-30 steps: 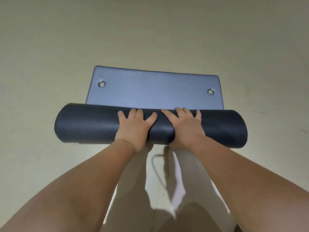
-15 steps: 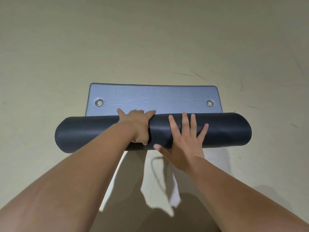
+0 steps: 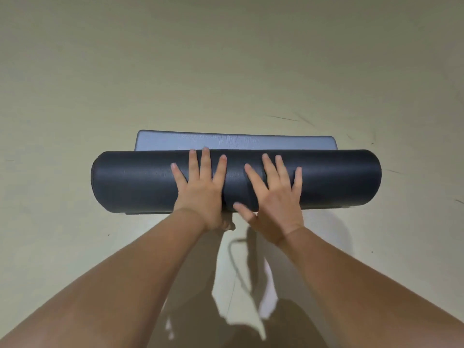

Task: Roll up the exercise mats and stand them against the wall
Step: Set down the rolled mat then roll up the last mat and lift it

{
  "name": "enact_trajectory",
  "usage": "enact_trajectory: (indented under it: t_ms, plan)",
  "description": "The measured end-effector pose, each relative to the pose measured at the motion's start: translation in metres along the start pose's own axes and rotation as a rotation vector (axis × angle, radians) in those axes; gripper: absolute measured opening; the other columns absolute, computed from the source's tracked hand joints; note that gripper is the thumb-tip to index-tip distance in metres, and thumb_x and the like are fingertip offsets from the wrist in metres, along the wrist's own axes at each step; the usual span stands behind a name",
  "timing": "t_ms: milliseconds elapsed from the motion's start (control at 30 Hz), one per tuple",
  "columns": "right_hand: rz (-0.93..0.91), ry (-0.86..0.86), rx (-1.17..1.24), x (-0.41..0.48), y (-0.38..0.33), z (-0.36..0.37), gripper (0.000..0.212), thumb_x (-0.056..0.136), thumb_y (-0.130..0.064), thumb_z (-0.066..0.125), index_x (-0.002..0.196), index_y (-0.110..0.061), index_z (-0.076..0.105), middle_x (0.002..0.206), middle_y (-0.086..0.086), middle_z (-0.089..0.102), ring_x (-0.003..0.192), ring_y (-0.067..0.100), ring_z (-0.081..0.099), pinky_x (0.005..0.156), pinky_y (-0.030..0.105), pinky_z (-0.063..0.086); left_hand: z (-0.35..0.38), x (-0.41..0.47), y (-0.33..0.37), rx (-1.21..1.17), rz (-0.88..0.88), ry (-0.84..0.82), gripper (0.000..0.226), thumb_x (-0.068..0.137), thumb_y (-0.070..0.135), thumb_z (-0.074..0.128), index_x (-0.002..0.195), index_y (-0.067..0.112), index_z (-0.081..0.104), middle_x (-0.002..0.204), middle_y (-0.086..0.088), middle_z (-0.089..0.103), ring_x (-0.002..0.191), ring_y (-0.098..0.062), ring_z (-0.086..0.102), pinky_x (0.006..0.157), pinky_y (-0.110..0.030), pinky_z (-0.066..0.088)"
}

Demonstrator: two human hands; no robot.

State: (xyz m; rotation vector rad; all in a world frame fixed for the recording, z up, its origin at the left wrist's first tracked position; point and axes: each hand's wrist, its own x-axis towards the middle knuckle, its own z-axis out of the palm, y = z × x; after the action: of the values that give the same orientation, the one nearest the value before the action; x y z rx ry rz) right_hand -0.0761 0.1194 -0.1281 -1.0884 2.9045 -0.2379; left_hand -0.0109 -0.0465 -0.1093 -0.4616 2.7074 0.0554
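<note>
A dark navy exercise mat (image 3: 339,180) lies across the floor as a thick roll. Only a narrow strip of its lighter blue-grey flat end (image 3: 236,141) shows beyond the roll. My left hand (image 3: 200,187) rests flat on top of the roll left of centre, fingers spread. My right hand (image 3: 275,197) presses flat on the roll just right of centre, fingers spread and thumb at the near side. Neither hand grips the mat; both palms lie on it. The mat's eyelets are hidden under the roll.
Pale beige floor (image 3: 226,59) surrounds the mat on every side, with a few dark scuff marks (image 3: 283,118) at the right. My shadow and bright light patches (image 3: 241,292) fall on the floor between my forearms.
The roll has moved away from me over the flat end, covering both eyelets and leaving only a thin strip. Both hands shifted from curled over the roll to flat and spread on top.
</note>
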Motion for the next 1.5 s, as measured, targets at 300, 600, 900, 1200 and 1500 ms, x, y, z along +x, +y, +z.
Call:
enact_trajectory:
  t_ms: [300, 600, 900, 1200, 1500]
  plan:
    - [0.056, -0.372, -0.111, 0.088, 0.018, -0.01, 0.158, 0.041, -0.1, 0.063, 0.159, -0.039, -0.023, 0.17, 0.013, -0.024, 0.154, 0.039, -0.027, 0.117, 0.072, -0.014, 0.01, 0.023, -0.006, 0.078, 0.04, 0.142, 0.122, 0.085, 0.059, 0.063, 0.15, 0.029, -0.036, 0.157, -0.026, -0.037, 0.146, -0.054, -0.026, 0.11, -0.08, 0.001]
    - [-0.074, -0.394, -0.261, 0.13, 0.031, -0.018, 0.153, 0.052, -0.08, 0.082, 0.155, -0.046, -0.026, 0.17, 0.02, -0.002, 0.156, 0.046, -0.001, 0.118, 0.076, 0.002, -0.03, 0.093, -0.024, 0.091, 0.024, 0.082, 0.117, 0.081, 0.04, 0.072, 0.155, 0.035, -0.017, 0.163, -0.024, 0.006, 0.149, -0.049, 0.005, 0.11, -0.079, 0.01]
    - [-0.003, -0.505, -0.081, 0.117, 0.003, -0.043, 0.119, 0.057, -0.067, 0.076, 0.155, -0.047, 0.012, 0.106, 0.002, 0.057, 0.093, 0.029, 0.056, 0.094, 0.049, 0.049, -0.068, 0.098, -0.052, 0.139, 0.308, -0.101, 0.106, 0.055, 0.039, 0.083, 0.141, 0.045, 0.022, 0.113, -0.001, 0.052, 0.108, -0.029, 0.051, 0.096, -0.063, 0.037]
    - [0.208, -0.537, 0.197, 0.043, -0.058, -0.035, 0.104, 0.058, -0.075, 0.072, 0.144, -0.034, 0.03, 0.104, -0.004, 0.063, 0.09, 0.024, 0.063, 0.085, 0.042, 0.057, -0.041, 0.015, -0.094, 0.011, 0.229, 0.091, 0.106, 0.081, 0.028, 0.072, 0.155, 0.052, -0.001, 0.168, -0.013, 0.002, 0.155, -0.033, 0.001, 0.118, -0.069, 0.006]
    - [0.545, -0.652, 0.919, 0.027, -0.05, -0.027, 0.098, 0.052, -0.067, 0.09, 0.137, -0.037, 0.053, 0.116, -0.016, 0.072, 0.101, 0.012, 0.073, 0.094, 0.04, 0.059, 0.027, -0.043, -0.019, -1.792, -0.372, 0.099, 0.109, 0.085, 0.037, 0.081, 0.156, 0.054, 0.0, 0.147, 0.023, 0.049, 0.123, 0.003, 0.058, 0.095, -0.022, 0.051]
